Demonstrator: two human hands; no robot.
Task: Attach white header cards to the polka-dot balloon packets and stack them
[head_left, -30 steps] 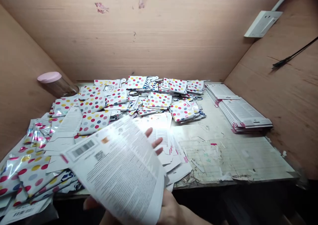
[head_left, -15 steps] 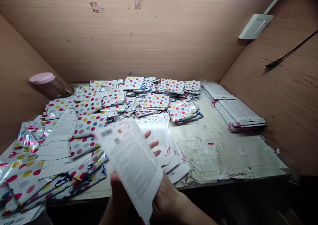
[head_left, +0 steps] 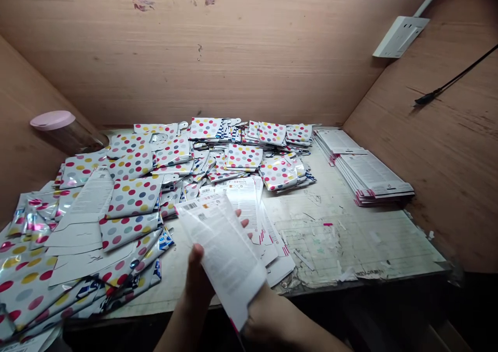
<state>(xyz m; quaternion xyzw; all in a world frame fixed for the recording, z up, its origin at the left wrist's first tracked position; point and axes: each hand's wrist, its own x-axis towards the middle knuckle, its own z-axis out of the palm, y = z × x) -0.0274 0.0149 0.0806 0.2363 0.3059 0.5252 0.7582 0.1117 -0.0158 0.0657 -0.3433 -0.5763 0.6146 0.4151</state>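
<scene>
A white printed cardboard sleeve (head_left: 223,248) with a barcode and small text is held up, tilted, at the front edge of the table. My left hand (head_left: 198,277) grips it from beneath. The thumb stands at its left edge, and fingertips show past its right edge. Against the sleeve's lower right end is my right hand (head_left: 264,313), its fingers hidden by the sleeve; whether they are inside it or behind it, I cannot tell. Just behind lie loose printed cards (head_left: 249,201) with pink stripes. Left of them are folded polka-dot packets (head_left: 134,196).
More polka-dot packets (head_left: 244,156) are piled along the back wall. A stack of printed cards (head_left: 373,176) stands at the right. A jar with a pink lid (head_left: 53,120) leans at the left. A socket box (head_left: 400,37) and a black cable (head_left: 428,98) are on the walls.
The sleeve and both hands have shifted a little right and down in view. The sleeve was blurred before and is sharper now. The camera view has turned slightly.
</scene>
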